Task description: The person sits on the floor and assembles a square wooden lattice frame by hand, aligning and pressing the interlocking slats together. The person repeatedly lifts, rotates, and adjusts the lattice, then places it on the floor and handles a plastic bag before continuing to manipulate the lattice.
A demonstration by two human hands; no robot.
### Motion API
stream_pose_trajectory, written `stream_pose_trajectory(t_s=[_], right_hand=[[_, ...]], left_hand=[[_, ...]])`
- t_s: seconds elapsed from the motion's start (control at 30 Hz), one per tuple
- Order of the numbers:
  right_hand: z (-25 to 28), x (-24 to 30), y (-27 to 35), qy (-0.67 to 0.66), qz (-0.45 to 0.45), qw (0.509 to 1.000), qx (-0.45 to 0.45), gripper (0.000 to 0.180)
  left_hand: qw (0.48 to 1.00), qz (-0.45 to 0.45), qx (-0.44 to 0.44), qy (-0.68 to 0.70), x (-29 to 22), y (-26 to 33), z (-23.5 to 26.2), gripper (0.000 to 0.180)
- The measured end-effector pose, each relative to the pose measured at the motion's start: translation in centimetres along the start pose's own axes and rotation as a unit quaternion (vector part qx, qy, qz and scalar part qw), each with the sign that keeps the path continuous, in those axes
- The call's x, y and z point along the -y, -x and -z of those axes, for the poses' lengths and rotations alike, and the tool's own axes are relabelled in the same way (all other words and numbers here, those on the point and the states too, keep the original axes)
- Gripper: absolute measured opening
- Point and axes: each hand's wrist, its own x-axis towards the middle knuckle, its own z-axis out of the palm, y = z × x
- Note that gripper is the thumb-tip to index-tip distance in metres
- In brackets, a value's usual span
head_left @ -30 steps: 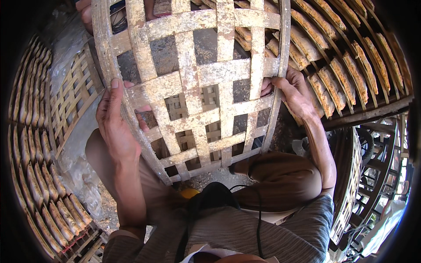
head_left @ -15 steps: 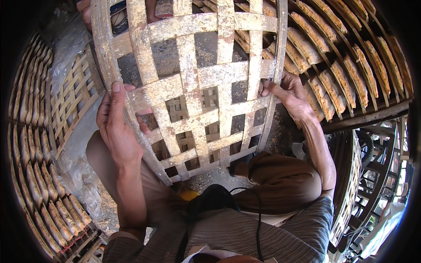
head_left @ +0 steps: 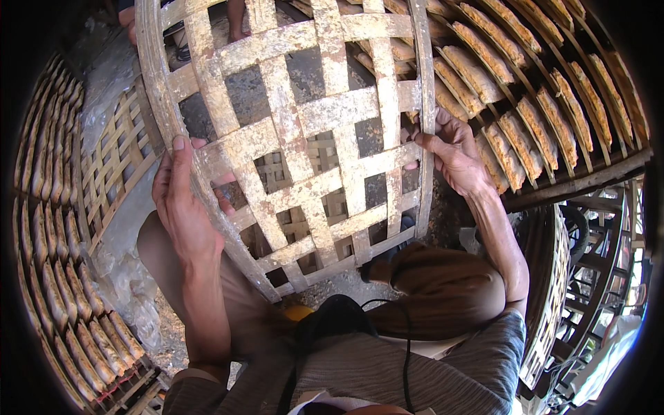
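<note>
Over my knees the woven tray has tipped a little further toward me, my left hand gripping its left rim and my right hand clamped on its right rim, so both holds have stayed firm.

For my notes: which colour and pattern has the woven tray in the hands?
Pale, whitish-tan strips in an open lattice weave; the woven tray shows best in the head view.
</note>
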Motion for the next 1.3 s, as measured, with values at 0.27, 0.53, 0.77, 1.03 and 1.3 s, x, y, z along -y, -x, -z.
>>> stream_pose_trajectory(t_s=[0.27, 0.53, 0.77, 1.03, 1.3], right_hand=[[-0.9, -0.3, -0.9, 0.098, -0.02, 0.991, -0.084, 0.051], [0.1, 0.0, 0.2, 0.115, 0.037, 0.992, 0.034, 0.051], [0.7, -0.8, 0.5, 0.168, 0.033, 0.985, 0.021, 0.057], [2.0, -2.0, 1.2, 0.202, 0.06, 0.977, 0.024, 0.052], [0.7, -0.3, 2.0, 0.482, 0.092, 0.867, -0.094, 0.03]], left_hand=[[0.999, 0.021, 0.021, 0.019, 0.5, -0.5, 0.4, 0.043], [0.999, 0.026, -0.004, 0.047, 1.4, -0.9, 1.0, 0.044], [0.999, 0.012, 0.002, 0.049, 1.6, 0.0, 0.5, 0.043], [0.998, 0.009, -0.007, 0.059, 2.0, 0.3, 0.4, 0.043], [0.998, 0.012, -0.008, 0.063, 2.5, 0.5, 0.5, 0.052]])
